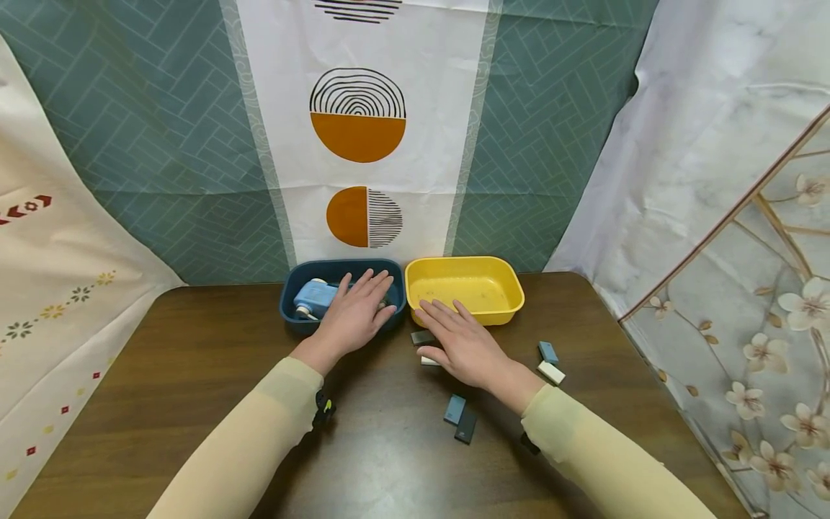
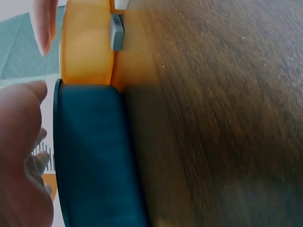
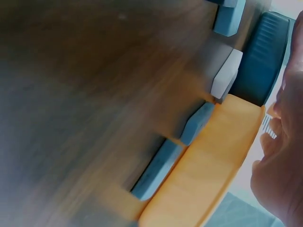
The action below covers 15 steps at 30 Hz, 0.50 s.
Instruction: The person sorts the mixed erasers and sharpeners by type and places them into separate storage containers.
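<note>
Fingers of the left hand [image 1: 353, 310] extend straight and free over the blue bin [image 1: 286, 306], beside a light-blue item [image 1: 314, 296]. The right hand [image 1: 468, 349], equally free, stretches its fingers above the yellow bin [image 1: 476, 292], a white block [image 1: 429, 361] below its thumb.

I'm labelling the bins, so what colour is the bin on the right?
The bin on the right is yellow; the head view shows it best.
</note>
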Tool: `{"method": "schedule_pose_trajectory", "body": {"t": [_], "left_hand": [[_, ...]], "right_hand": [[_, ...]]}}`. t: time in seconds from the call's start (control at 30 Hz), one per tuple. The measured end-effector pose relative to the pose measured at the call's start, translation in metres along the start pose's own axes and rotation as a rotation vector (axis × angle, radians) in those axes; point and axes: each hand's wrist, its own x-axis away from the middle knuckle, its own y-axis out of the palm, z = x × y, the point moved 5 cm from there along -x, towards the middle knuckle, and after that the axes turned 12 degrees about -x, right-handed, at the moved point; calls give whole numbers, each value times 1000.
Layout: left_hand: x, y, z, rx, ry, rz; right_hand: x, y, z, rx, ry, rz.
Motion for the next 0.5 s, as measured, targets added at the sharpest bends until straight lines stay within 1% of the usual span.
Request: {"method": "schedule_pose_trajectory", "body": {"t": [0.1, 0.2, 0.33, 0.5], "left_hand": [[-1, 2, 4, -7, 27, -17], [-3, 2, 9, -20, 55, -20], [-5, 3, 17, -25, 93, -26], [-7, 5, 26, -26, 115, -38]], "right_hand": [[8, -2, 2, 10, 6, 4], [15, -5, 5, 8, 17, 10], [27, -11, 9, -2, 16, 36], [42, -16, 15, -17, 33, 39]]}}
